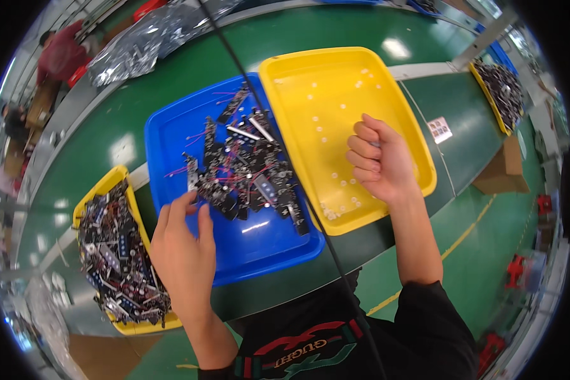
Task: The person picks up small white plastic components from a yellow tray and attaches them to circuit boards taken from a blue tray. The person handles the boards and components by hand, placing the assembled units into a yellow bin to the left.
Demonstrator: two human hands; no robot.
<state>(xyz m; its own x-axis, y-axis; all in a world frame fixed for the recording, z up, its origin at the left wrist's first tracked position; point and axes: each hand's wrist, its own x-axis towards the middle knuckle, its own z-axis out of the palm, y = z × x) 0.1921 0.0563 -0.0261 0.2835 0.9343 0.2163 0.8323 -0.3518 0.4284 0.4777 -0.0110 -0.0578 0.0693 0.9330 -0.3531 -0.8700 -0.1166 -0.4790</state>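
My left hand [185,253] is over the left side of a blue tray [177,114], thumb and forefinger apart. Its fingertips are at the near end of a small black circuit board [191,166] with a pale part; whether they touch it I cannot tell. Black circuit boards with thin red wires lie heaped [247,168] in the tray, two white strips among them. Above a yellow tray [291,66], my right hand [386,161] is closed with its fingers curled in. Anything inside it is hidden. Several small white pieces [342,106] are scattered on the yellow tray's bottom.
A yellow bin [121,174] full of similar boards stands at the left, another yellow bin [487,95] at the far right. A cardboard box [503,168] is at the right edge. Silvery plastic sheeting [139,47] lies at the back left. A dark cable [234,57] crosses the view.
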